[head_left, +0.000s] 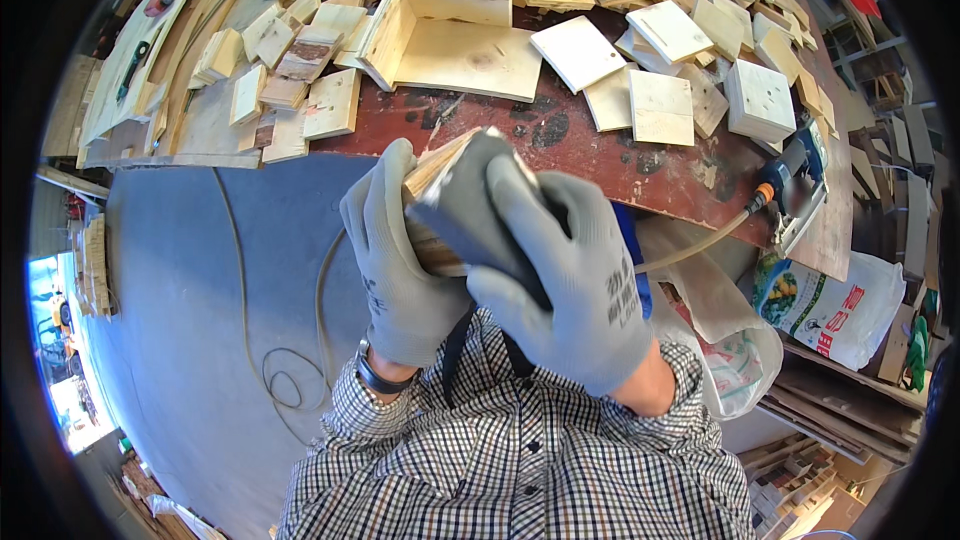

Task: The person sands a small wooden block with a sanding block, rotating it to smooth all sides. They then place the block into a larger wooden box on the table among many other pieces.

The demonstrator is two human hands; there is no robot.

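Close in front of my chest, my left hand (pixel 390 270), in a grey glove, grips a light wooden block (pixel 432 252) from its left side. My right hand (pixel 575 290), gloved in grey too, is closed around a dark grey sheet of sandpaper (pixel 470 208) with pale, worn edges. The sandpaper lies against the block and covers much of it, so the block's full shape is hidden. Just beyond my hands, an open wooden box corner (pixel 465 58) rests on the dark red workbench (pixel 400 120).
Many small wooden pieces (pixel 662 108) are heaped across the bench. At its right edge lies a blue air tool (pixel 797 175) with a hose (pixel 705 243). Plastic bags (pixel 830 308) sit below on the right. Another hose (pixel 290 380) coils on the grey floor (pixel 180 290).
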